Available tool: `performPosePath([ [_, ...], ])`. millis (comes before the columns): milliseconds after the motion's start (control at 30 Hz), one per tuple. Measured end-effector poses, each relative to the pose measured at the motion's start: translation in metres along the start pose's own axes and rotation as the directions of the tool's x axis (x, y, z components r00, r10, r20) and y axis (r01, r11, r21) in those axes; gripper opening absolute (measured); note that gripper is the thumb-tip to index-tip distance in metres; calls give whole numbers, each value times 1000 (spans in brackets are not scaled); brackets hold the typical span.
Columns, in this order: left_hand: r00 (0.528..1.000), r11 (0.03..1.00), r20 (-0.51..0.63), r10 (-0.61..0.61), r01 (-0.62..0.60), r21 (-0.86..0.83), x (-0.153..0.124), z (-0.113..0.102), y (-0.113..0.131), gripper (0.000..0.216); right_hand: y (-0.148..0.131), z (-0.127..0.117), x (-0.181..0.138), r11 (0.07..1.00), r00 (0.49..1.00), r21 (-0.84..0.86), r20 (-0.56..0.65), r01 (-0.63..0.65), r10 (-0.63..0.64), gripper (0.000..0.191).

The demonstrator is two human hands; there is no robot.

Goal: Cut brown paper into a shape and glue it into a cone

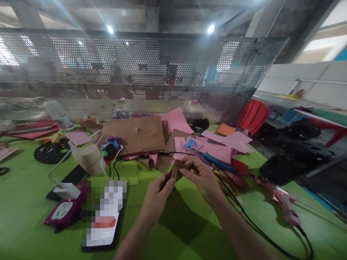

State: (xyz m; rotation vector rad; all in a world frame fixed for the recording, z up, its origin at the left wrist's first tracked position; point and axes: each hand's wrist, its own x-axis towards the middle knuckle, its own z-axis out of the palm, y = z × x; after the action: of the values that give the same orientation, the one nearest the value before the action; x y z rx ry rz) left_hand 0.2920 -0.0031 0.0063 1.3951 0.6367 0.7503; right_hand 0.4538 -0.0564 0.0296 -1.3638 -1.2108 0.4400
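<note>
Over the green table (24, 202), my left hand (158, 191) and right hand (202, 177) pinch a small piece of brown card (176, 171) between them; the glue gun (287, 207) (its red light (283, 194) glowing) lies at four o'clock, the phone (105, 218) at eight.

Purple power strip (63, 212) lying on green surface (21, 195), white charger (66, 190) sitting on it; phone (108, 218) resting beside; perforated panel (135, 72) standing behind.

- Your head camera looks forward and down, close above the flat green tabletop (24, 191).
- It faces the upright, perforated grey metal screen (151, 72) beyond.
</note>
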Motion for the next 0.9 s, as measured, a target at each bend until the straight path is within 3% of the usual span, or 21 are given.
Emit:
performPosePath([
  [233,998,998,41,57,-57,11,2,0,-2,34,2,3,-1,994,997,90,-33,-70,73,17],
  [367,1000,999,11,4,-5,48,4,-1,-9,31,5,3,-1,993,998,106,-28,-57,60,19],
  [667,999,996,-2,-42,41,-79,7,-1,-11,38,8,4,-1,986,996,150,-45,-67,75,18],
  [900,999,1000,-44,-24,24,-4,7,0,-11,30,4,6,-1,970,991,218,-51,-106,120,23],
])
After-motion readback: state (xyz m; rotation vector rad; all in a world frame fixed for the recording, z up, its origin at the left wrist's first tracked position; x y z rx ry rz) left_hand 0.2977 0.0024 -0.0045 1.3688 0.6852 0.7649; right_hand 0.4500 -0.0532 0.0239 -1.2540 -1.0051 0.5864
